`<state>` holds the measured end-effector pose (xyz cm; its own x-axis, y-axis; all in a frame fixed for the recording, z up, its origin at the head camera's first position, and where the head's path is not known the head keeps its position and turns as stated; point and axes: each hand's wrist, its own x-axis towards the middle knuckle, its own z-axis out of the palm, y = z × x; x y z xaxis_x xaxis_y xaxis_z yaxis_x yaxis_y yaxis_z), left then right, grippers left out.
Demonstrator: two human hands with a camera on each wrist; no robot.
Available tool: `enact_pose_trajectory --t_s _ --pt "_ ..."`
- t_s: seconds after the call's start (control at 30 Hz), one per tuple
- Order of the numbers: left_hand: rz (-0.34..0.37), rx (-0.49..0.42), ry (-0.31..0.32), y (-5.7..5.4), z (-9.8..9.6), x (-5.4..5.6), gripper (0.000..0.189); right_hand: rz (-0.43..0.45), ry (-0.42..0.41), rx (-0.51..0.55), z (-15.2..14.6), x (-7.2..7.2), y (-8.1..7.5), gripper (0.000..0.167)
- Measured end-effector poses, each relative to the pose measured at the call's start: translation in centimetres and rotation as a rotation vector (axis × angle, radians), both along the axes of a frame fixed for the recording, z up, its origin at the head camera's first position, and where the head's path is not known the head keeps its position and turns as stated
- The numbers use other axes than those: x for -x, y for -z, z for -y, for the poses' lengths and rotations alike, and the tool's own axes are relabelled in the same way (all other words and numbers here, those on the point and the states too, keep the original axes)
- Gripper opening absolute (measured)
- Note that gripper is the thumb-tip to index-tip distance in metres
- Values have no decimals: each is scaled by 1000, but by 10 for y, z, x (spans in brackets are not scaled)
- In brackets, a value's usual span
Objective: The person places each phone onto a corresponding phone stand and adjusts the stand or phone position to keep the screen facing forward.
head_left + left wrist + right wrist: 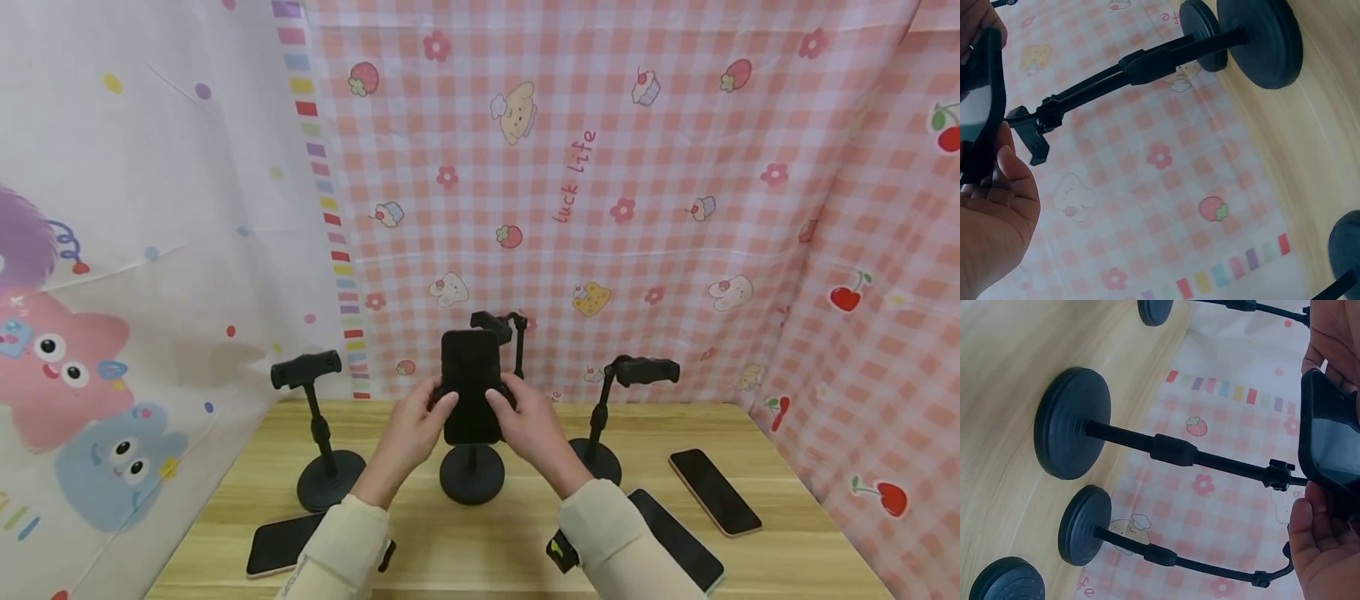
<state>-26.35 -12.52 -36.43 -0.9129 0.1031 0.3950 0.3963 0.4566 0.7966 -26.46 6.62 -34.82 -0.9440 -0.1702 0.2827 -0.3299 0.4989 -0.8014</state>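
Note:
Both hands hold a black phone [471, 367] upright at the top of the middle phone stand, whose round base [472, 479] shows below. My left hand [420, 417] grips the phone's left edge, thumb on the front. On the opposite edge my right hand [528, 421] does the same. From the right wrist view, the stand's pole [1229, 464] runs up to behind the phone [1334, 440]. The clamp there is mostly hidden by phone and fingers, so I cannot tell how far its jaws close on the phone.
An empty phone stand [306, 369] stands at the left, another [648, 370] at the right, and one [492, 325] behind the held phone. One phone [281, 546] lies by the left forearm; two more, a near one [678, 542] and a farther one [716, 492], lie at right.

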Motion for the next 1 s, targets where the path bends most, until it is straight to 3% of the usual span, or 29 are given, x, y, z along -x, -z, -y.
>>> enact_pose_trajectory --t_s 0.2,0.53,0.73,1.0 --pt "28 -5 -7 6 6 4 21 -28 -29 -50 4 1 7 25" --pt "8 -64 -10 14 5 1 26 -44 -11 -13 7 -3 13 28" --pt "5 -70 -32 13 5 1 30 -77 -8 -5 10 -2 13 31" --pt "-43 -18 -80 9 3 -1 21 -87 -9 -9 8 -2 14 33"
